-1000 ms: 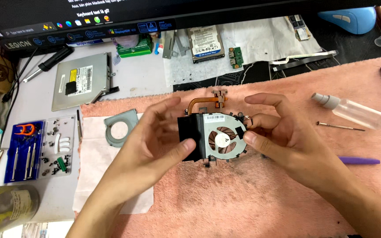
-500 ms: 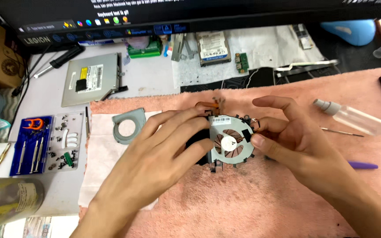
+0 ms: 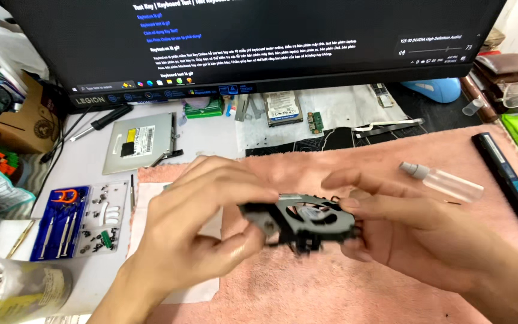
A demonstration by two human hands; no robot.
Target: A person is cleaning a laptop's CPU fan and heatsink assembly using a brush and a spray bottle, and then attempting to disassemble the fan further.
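Hands meet over the pink towel (image 3: 343,294): the left hand (image 3: 196,231) and right hand (image 3: 403,231) both pinch a dark laptop cooling fan (image 3: 307,219), held tilted between them just above the cloth. Beyond lie a clear spray bottle (image 3: 442,180), an optical drive (image 3: 140,141), and the monitor (image 3: 259,42).

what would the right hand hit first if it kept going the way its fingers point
The right hand points leftward and already touches the laptop fan. Past it, probably the left hand holding the opposite edge, though depth is unclear.
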